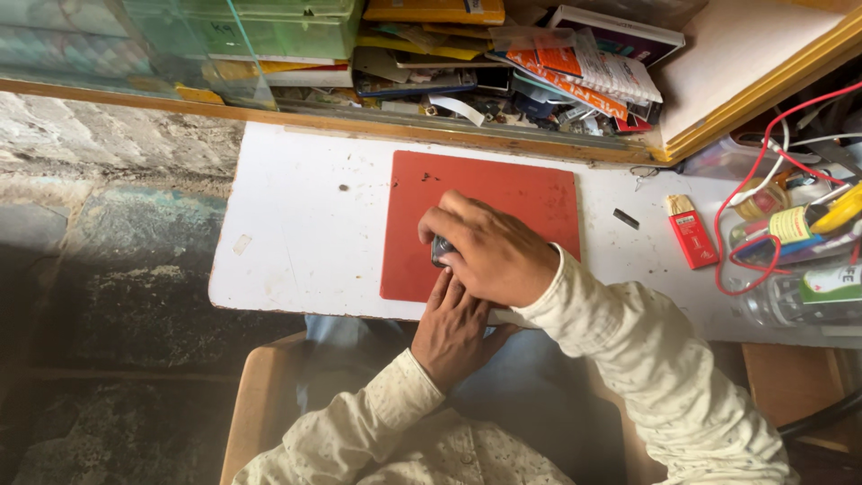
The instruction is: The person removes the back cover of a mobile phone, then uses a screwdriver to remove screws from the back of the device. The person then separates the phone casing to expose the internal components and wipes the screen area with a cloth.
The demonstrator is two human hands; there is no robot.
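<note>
A red mat (503, 193) lies on a white worktop (305, 224). Near the mat's front edge, my right hand (494, 251) curls over a small dark object (440, 249) and grips it. Only a sliver of that object shows, so I cannot tell its kind. My left hand (453, 328) comes up from below with its fingers tucked under the right hand, touching the same object; its fingertips are hidden.
A red lighter (692, 235) and a small dark chip (626, 218) lie right of the mat. Red wires (754, 180), bottles and tools crowd the right edge. Books and packets (575, 67) pile behind a wooden rail. A stone floor drops off at left.
</note>
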